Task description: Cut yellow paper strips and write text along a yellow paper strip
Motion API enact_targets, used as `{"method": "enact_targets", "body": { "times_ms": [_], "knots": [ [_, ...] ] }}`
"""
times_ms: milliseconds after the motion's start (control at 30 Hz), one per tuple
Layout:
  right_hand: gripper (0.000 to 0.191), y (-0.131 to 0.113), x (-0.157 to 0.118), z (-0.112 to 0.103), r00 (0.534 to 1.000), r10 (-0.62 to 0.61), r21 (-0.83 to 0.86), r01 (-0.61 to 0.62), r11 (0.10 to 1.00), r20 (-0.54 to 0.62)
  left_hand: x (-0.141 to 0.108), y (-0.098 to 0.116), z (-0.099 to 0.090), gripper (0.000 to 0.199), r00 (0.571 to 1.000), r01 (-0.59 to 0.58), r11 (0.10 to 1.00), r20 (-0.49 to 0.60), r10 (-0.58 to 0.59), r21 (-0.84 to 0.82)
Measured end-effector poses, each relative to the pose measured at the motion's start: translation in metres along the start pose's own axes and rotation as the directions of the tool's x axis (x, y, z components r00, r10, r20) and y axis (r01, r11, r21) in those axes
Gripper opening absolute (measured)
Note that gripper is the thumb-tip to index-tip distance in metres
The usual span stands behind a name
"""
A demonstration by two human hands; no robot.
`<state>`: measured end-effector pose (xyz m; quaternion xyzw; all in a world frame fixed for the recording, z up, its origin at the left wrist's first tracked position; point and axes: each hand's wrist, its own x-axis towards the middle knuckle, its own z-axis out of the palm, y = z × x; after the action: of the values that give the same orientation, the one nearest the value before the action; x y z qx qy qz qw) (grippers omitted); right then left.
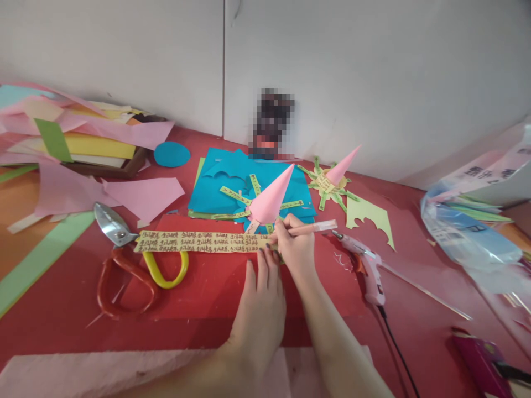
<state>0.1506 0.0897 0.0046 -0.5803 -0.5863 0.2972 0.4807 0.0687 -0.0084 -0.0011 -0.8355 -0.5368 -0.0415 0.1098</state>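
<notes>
A long yellow paper strip (199, 242) with rows of handwritten characters lies across a red sheet (199, 287). My left hand (262, 298) rests flat at the strip's right part, fingers stretched out and fingertips on its lower edge. Just above it, my right hand (296, 243) grips a pen (317, 226), with the tip side at the strip's right end. Right behind the strip stands a pink paper cone (274, 199) with written paper strips spreading round its base, on blue paper sheets (211, 188).
Scissors (118, 235) with red and yellow handles lie left. Paper scraps (141, 196) heap at the far left. A pink glue gun (369, 268), another cone piece (342, 168), a green offcut (371, 215) and a plastic bag (468, 221) are right. A blurred phone-like object (271, 124) leans against the wall.
</notes>
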Motion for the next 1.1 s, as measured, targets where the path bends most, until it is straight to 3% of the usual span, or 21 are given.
{"method": "enact_targets", "body": {
  "times_ms": [1100],
  "knots": [
    [0.028, -0.0026, -0.0006, -0.0014, 0.998, 0.051, -0.032, -0.052, 0.998, -0.044, 0.0004, -0.0004, -0.0027, 0.046, 1.0, -0.002, 1.0, 0.018, 0.002, 0.004]
  ]
}}
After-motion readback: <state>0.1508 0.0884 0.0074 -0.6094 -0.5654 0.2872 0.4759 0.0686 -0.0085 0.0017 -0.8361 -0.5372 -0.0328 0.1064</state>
